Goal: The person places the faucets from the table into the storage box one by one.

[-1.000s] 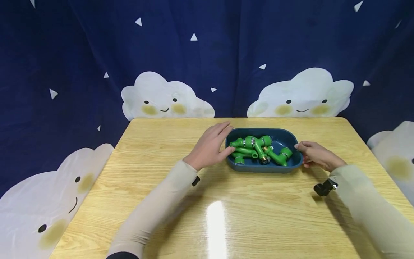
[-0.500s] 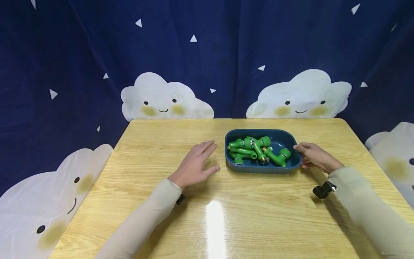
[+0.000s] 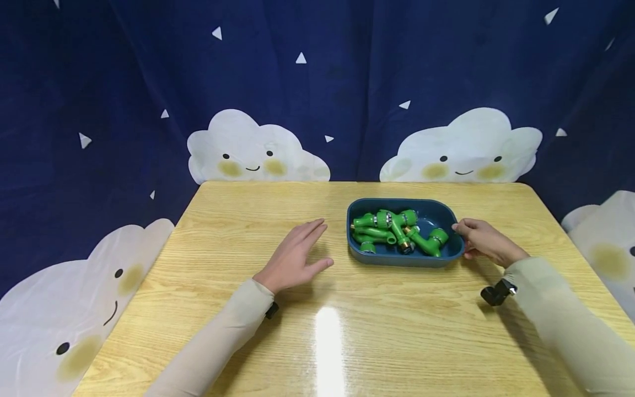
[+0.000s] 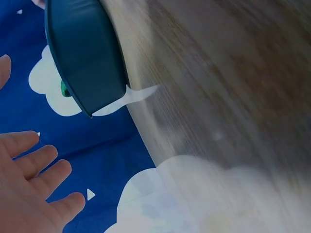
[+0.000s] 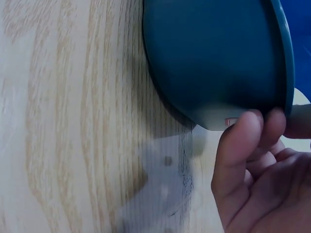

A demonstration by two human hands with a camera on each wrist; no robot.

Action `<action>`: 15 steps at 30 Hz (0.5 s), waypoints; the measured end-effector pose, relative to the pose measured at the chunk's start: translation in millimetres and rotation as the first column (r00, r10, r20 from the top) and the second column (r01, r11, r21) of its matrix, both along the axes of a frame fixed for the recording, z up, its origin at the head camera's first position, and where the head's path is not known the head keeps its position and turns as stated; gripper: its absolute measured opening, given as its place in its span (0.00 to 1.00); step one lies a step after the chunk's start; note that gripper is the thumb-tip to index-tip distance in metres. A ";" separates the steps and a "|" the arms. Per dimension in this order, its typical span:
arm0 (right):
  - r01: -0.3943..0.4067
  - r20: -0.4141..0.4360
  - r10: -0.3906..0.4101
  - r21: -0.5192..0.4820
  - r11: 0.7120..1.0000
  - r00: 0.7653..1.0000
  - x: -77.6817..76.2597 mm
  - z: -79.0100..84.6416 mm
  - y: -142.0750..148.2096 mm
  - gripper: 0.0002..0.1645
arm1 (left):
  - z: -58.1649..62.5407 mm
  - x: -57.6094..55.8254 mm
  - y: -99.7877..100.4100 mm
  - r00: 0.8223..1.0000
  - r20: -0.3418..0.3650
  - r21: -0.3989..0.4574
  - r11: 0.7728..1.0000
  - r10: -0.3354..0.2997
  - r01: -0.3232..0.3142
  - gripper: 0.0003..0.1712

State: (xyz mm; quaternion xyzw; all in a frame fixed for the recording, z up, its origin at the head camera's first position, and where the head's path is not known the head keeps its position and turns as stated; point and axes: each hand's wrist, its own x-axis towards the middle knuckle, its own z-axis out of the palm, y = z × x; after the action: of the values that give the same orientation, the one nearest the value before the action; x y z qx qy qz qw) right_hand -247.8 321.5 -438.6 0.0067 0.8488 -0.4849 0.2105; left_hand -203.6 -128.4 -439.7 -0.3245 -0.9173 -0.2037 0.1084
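A dark blue oval-cornered tub (image 3: pixel 402 261) stands on the wooden table, right of centre. In it lie several green pipe-like fittings (image 3: pixel 382 219) with brass and silver ends, mostly heaped toward the left. At the tub's right end my right hand (image 3: pixel 488 241) pinches the rim; in the right wrist view the fingers (image 5: pixel 240 138) press the outer wall under the lip. My left hand (image 3: pixel 295 256) is held apart from the tub, to its left, with fingers extended and holding nothing. The left wrist view shows those spread fingers (image 4: pixel 51 177) below the tub's wall (image 4: pixel 87 53).
The light wooden table (image 3: pixel 397 331) reaches back to a dark blue curtain (image 3: pixel 342 82) printed with white clouds and triangles. A bright light reflection lies on the tabletop near the middle. A small black device (image 3: pixel 498 291) sits at the right wrist.
My left hand has moved away from the tub's left end, toward the left and nearer to me. The right hand stays on the rim, and the tub has hardly moved.
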 end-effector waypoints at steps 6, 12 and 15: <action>0.017 -0.023 -0.017 -0.002 1.000 1.000 1.2 -0.9 1.5 0.20 | -0.4 -0.2 0.7 1.000 0.003 -0.018 1.000 0.006 -0.006 0.45; 0.023 -0.037 -0.022 0.028 0.999 0.999 1.8 -0.8 -0.3 0.21 | 2.2 -1.7 -1.5 1.000 -0.003 -0.012 1.000 0.021 -0.021 0.42; 0.021 -0.041 -0.019 0.036 0.999 0.999 0.1 -1.1 -3.0 0.21 | 2.7 -1.3 -2.8 1.000 0.002 -0.011 1.000 0.024 -0.024 0.42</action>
State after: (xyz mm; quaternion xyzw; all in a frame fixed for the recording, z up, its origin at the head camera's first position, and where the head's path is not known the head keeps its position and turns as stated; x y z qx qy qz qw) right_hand -247.7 318.5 -439.7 0.0091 0.8616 -0.4714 0.1882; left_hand -204.9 -131.2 -437.0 -0.3138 -0.9224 -0.1978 0.1081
